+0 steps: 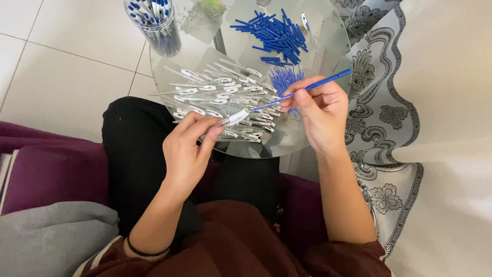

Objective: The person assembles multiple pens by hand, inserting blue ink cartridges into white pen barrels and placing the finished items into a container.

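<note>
My left hand grips a clear pen barrel with a white clip end, held over the near edge of a round glass table. My right hand pinches a thin blue ink refill, its tip pointing into the barrel's open end. Below the hands lies a heap of clear pen barrels. A small bunch of blue refills lies just past my right fingers.
A pile of blue pen parts covers the far side of the table. A clear jar of finished pens stands at the far left rim. A patterned grey curtain hangs on the right. White floor tiles lie on the left, purple seat cushions near me.
</note>
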